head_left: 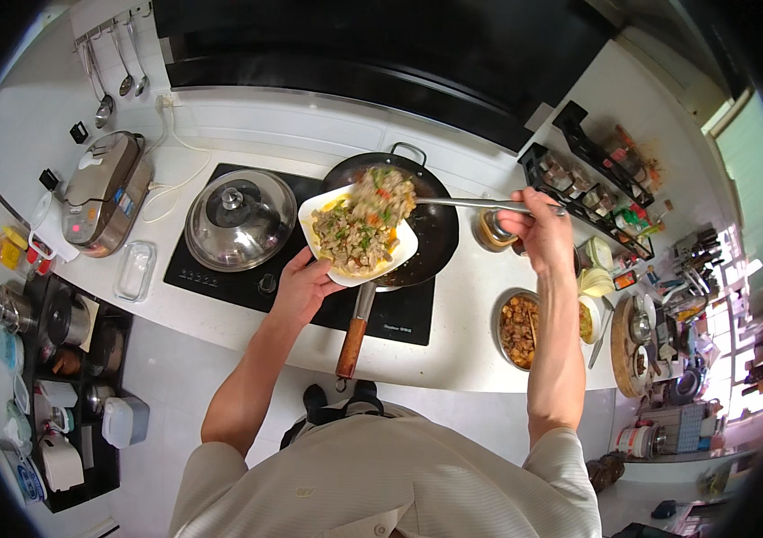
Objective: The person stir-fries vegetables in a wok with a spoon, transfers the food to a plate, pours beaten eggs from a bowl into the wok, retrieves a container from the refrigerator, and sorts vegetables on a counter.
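Note:
My left hand [305,284] grips the near-left rim of a white square bowl [406,246]. Chopped meat with green and red pieces [347,247] lies in it. In my right hand [537,225] is the metal handle of a ladle or turner [469,202]. Its head, heaped with the same blurred food [383,195], is over the far right part of the bowl and hides under that load. Beneath both, a dark wok [438,232] with a wooden handle [352,346] sits on the black cooktop [401,323]; the bowl covers much of its left side.
A domed steel lid [241,228] covers the left burner. To the left are a glass dish [134,270] and a rice cooker [104,195]. A jar [494,230] and a bowl of browned food with chopsticks [518,323] stand at the right, near a round chopping board [623,350].

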A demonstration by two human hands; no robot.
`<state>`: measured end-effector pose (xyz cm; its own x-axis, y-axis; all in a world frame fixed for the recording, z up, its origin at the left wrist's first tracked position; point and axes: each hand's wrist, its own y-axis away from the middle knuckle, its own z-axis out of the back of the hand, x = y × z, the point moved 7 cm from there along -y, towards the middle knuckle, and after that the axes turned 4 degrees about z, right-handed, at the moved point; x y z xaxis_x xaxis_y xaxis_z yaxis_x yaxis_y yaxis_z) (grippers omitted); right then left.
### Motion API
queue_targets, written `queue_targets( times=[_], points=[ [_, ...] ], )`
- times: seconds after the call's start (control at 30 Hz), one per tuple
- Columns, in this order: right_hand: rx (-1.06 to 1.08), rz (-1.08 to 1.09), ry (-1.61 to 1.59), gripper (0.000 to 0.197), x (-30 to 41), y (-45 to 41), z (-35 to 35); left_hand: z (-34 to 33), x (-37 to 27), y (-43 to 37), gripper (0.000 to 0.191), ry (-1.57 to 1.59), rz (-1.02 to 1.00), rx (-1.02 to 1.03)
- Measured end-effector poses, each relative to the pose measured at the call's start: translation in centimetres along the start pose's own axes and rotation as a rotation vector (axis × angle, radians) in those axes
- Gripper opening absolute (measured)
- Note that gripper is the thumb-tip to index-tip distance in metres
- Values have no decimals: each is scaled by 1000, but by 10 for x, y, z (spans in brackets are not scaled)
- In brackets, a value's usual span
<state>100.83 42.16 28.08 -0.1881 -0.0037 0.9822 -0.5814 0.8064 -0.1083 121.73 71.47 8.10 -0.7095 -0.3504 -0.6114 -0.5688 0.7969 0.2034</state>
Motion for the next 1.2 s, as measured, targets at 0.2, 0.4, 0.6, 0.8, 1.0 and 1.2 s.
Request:
queue_targets(
  times=[0.2, 0.4, 0.6, 0.8, 1.0, 1.2],
  points=[
    [134, 71, 303, 33, 27, 54, -56, 1, 10, -7, 40, 27, 24, 74],
    [440, 709, 881, 21, 68, 128, -102, -7, 10, 0, 42, 22, 30, 95],
    [525, 940, 1078, 22, 69, 192, -115, -12, 13, 7, 44, -25, 60, 114],
    [581, 1018, 1169, 24, 45, 234, -106, -28, 24, 20, 46, -81, 99, 132],
    [415, 1004, 1060, 21, 67, 244, -40, -56, 38, 51, 49, -139, 116, 106],
    [81, 721, 560, 19, 72, 245, 98, -90, 100, 85, 49, -158, 114, 51]
  ],
)
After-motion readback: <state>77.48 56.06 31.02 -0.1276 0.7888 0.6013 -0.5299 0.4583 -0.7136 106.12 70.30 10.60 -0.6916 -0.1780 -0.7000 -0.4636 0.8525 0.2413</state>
